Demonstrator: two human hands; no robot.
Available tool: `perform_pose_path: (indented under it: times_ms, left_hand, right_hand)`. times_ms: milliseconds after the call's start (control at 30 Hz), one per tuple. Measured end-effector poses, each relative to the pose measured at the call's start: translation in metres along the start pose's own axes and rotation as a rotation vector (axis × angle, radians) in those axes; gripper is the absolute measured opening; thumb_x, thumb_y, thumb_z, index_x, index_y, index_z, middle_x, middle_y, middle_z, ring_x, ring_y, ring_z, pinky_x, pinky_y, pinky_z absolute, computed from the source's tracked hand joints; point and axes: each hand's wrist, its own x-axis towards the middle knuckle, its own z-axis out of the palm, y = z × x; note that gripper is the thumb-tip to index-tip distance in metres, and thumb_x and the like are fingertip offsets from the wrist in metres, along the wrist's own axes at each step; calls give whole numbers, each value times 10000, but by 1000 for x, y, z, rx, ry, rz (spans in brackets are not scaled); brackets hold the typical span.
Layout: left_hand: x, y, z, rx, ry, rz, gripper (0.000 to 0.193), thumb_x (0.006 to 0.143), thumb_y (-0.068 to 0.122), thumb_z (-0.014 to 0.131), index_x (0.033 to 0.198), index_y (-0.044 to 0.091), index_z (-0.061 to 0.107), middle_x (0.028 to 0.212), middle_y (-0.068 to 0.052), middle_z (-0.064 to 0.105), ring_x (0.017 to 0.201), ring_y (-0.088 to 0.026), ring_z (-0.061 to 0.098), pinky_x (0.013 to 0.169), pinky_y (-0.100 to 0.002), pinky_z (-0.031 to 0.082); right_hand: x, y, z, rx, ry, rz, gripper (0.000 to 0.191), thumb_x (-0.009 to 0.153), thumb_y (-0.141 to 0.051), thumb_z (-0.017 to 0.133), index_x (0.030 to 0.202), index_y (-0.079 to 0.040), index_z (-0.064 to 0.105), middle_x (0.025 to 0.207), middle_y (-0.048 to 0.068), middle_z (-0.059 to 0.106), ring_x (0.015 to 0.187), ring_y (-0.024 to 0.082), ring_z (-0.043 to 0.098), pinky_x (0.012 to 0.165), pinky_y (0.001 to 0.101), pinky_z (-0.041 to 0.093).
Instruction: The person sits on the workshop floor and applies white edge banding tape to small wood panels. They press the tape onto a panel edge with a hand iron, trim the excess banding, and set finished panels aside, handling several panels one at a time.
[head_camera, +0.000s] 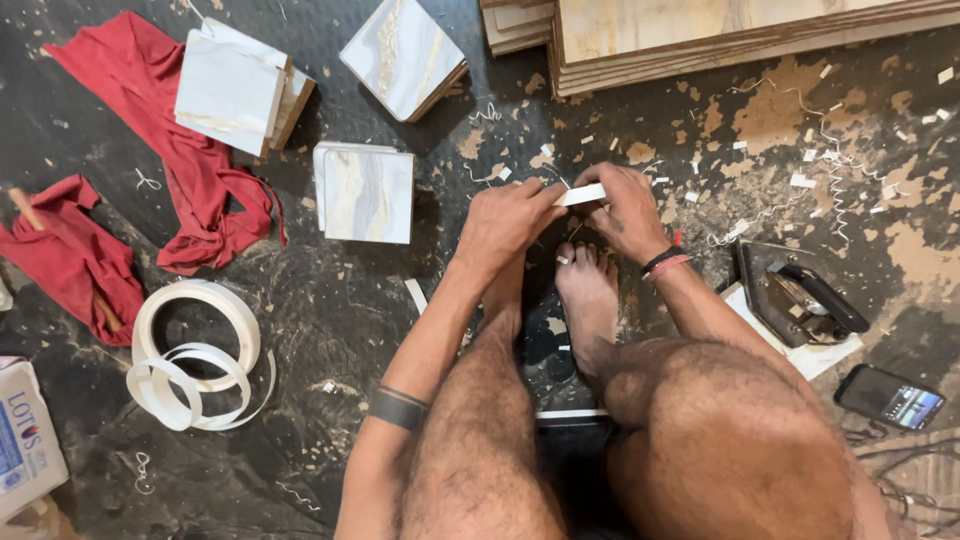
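Note:
I am crouched on a dark floor with my knees and bare feet in view. My left hand (505, 220) and my right hand (625, 208) meet just above my feet. Together they pinch a short white strip (582, 194) of edge banding, each hand on one end. A panel seems to stand on edge between my feet, its white edge (570, 413) showing below my knees; most of it is hidden by my legs. My right wrist wears dark and red bands, my left forearm a dark band.
Several small marble-patterned boards (368, 194) lie to the upper left, by red cloth (185, 150). A roll of white edge tape (196, 352) sits at left. A clothes iron (800, 298) and a phone (889, 397) lie at right. Stacked plywood (720, 40) is at top. White trimmings litter the floor.

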Motion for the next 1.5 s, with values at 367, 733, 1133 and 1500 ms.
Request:
perform_pose_path:
  times_ms: [367,733,1133,1500]
  left_hand:
    - [-17,-5,3,89,175,94,295,908,267,746,1168,132,709,1048,2,658,1039,-207,616,980,-416,435]
    - [-17,-3,12,42,163,73,256,950,221,696,1183,115,701,1058,-26,673,1020,-214,622,967,-425,423]
    - [-22,-4,20,30,169,49,258,930,209,701,1172,121,694,1057,-21,674,997,-216,623,976,-455,412]
    - [-23,-11,20,-42,187,-4,219,957,185,664,1164,121,689,1049,-13,667,1019,-212,625,997,-448,418]
  right_hand:
    - [-88,52,-76,-568,69,30,597,927,-308,810,1423,-48,602,1328,232,676,1277,353,609,1148,531,440]
    - [-223,119,-145,-408,-95,704,545,1026,-538,555,1277,-57,604,1071,273,711,1004,493,674,842,553,510]
    - [-67,50,-103,824,132,704,315,1090,-279,534,1268,-20,553,776,-89,488,634,46,468,527,222,359]
    - [23,69,-79,1212,-263,806,396,1133,-514,451,1183,-130,540,704,-76,427,537,38,363,556,237,371]
